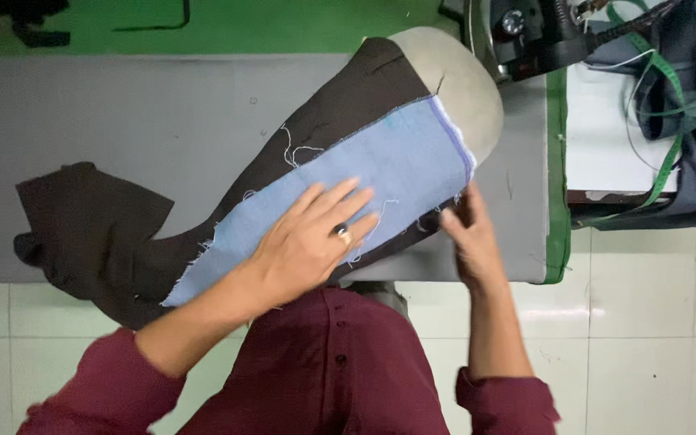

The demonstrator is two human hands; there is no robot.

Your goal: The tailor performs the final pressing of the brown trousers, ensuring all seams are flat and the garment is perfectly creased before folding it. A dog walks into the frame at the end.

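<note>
Your left hand lies flat, fingers spread, on the blue fabric strip running diagonally; your right hand pinches its near edge.

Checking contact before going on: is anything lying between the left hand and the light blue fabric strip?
Nothing visible: the left hand lies flat, directly on the light blue fabric strip. The right hand is at its near edge, over the dark brown cloth.
</note>
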